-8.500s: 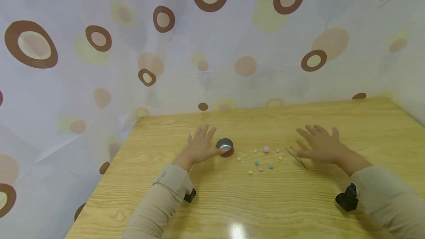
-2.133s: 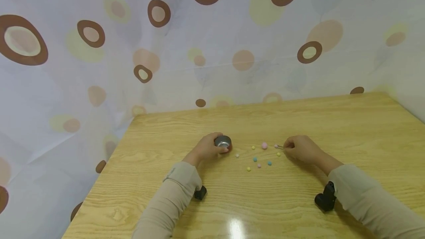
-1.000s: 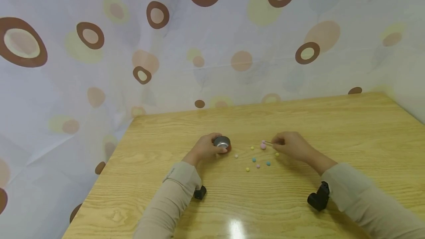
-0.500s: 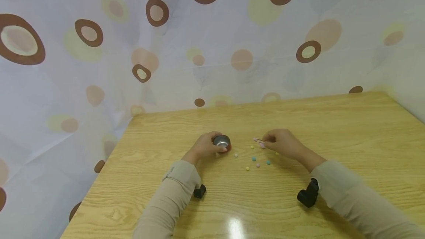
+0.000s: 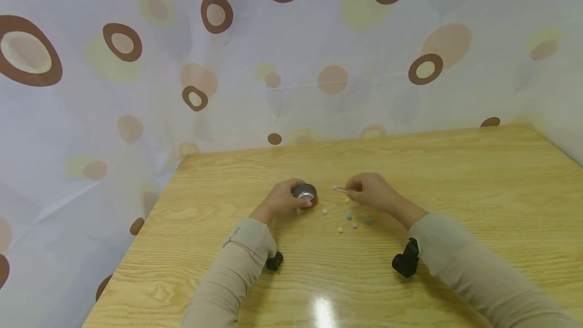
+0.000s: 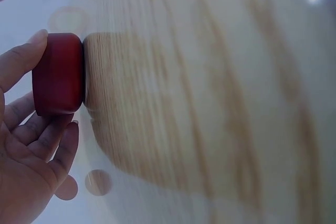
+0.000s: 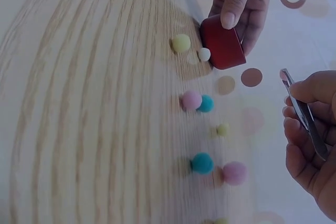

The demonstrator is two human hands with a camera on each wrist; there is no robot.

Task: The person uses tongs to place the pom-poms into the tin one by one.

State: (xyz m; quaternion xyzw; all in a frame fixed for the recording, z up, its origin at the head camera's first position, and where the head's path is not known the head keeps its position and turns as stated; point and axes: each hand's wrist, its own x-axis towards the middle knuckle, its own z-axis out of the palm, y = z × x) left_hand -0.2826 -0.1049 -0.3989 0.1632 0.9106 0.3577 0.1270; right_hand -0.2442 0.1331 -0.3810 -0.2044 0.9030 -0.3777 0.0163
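Observation:
My left hand [image 5: 279,201] holds a small red bowl [image 6: 58,74] with a steel inside [image 5: 306,194], which stands on the table; the thumb lies at its near side, the fingers behind. In my right hand [image 5: 375,194] a pair of metal tweezers [image 7: 304,111] is pinched between thumb and fingers. A tiny pink pompom [image 5: 335,187] sits at the tweezers' tips, above the table and a short way right of the bowl. Below lie loose pompoms: white [image 5: 325,211], yellow [image 5: 340,230], blue [image 5: 348,217] and pink [image 5: 355,225]. A larger pink pompom [image 7: 234,173] is hidden behind my right hand in the head view.
The wooden table [image 5: 218,267] carries the bowl and the pompoms. Behind it hangs a pale sheet [image 5: 255,65] with brown and yellow circles. A black camera mount [image 5: 406,259] is on my right wrist, another [image 5: 274,261] on the left.
Both hands were spread above the table at first. Since then the left has gripped the bowl, and the right has taken up the tweezers, lifted the small pink pompom and carried it left.

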